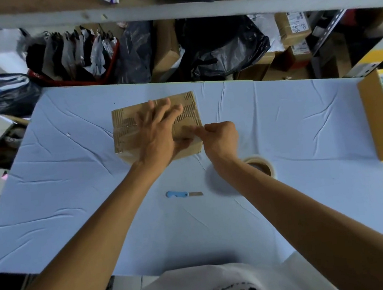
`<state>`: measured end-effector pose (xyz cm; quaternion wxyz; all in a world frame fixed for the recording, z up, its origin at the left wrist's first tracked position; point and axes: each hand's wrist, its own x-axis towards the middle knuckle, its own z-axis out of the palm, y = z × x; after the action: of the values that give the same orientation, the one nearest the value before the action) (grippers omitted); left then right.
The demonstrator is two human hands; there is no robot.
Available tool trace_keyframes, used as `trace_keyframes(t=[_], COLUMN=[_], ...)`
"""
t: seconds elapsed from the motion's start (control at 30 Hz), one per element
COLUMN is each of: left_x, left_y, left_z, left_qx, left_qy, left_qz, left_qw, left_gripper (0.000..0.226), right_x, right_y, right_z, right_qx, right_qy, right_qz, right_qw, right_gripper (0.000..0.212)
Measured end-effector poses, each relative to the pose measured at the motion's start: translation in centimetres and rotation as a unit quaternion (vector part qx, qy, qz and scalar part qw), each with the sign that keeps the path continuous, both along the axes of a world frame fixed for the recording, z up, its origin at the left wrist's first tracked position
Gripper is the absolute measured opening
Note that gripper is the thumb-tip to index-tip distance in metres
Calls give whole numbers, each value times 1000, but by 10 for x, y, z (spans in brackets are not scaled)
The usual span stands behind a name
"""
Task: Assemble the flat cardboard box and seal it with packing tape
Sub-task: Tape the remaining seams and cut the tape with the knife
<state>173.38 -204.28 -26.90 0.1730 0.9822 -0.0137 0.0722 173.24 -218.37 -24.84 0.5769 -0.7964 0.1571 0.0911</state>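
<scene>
- Cardboard box (125,126) sits folded up on the far middle of the table (72,207), with your left hand (158,134) laid flat on top, fingers spread and pressing down.
- Your right hand (221,138) is at the box's near right corner, fingers curled together with the fingertips pushing on what looks like a strip of tape at the edge; blur hides whether it pinches anything.
- Expect the box to be light and likely empty, so it will probably slide on the wrinkled cover unless that flat palm holds it.
- The board is stiff across the panels but gives at the flaps and seams; press on the panels and near the edges, and hold it by the side walls if you turn it.
- Tape will likely be thin and sticky, prone to creasing; rub it down from the seam outward.
- Count: one box under your hands, one tape roll (264,166) just behind your right wrist, one blue-handled knife (183,194) lying nearer to you.
- One open yellow-edged carton (380,121) stands at the table's right edge, well apart.
</scene>
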Motion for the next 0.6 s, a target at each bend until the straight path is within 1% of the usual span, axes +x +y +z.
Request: trace_keyframes(t=[0.1, 0.2, 0.27, 0.33, 0.4, 0.43, 0.47, 0.5, 0.53, 0.57, 0.6], left_x=[-1, -1, -2, -1, -4, -8, -14, -20, -26, -31, -36], left_y=[-1, -2, 0, 7, 21, 30, 40, 49, 59, 68, 75], left_z=[-5, -5, 1, 11, 22, 26, 29, 30, 29, 27, 24], left_qx=[-12, -33, -52, -89, -149, -165, -162, -148, -142, -160, -205], left_qy=[0, 21, 43, 78, 73, 51, 24, 4, 6, 37, 88], left_qz=[4, -1, -17, -36, -25, 4, 50, 116, 191, 259, 305], left_qw=[1000, 999, 998, 992, 986, 985, 985, 982, 971, 952, 926], left_gripper=[73, 77, 82, 85, 80, 76, 75, 77, 83, 89, 94], right_x=[10, 15, 15, 14, 13, 12, 11, 9, 8, 6, 5], right_y=[2, 2, 1, 0, -2, -2, -4, -5, -6, -7, -8], right_z=[-1, -6, -7, -8, -7, -7, -6, -5, -4, -2, 0], right_qx=[-50, -87, -100, -99, -89, -84, -80, -77, -73, -67, -62], right_qy=[15, 0, -15, -23, -28, -28, -29, -30, -33, -37, -41], right_qz=[10, 28, 43, 51, 52, 52, 52, 51, 53, 55, 57], right_qw=[999, 996, 994, 994, 994, 995, 995, 995, 995, 995, 996], right_gripper=[32, 29, 31, 34, 37, 37, 38, 40, 41, 42, 42])
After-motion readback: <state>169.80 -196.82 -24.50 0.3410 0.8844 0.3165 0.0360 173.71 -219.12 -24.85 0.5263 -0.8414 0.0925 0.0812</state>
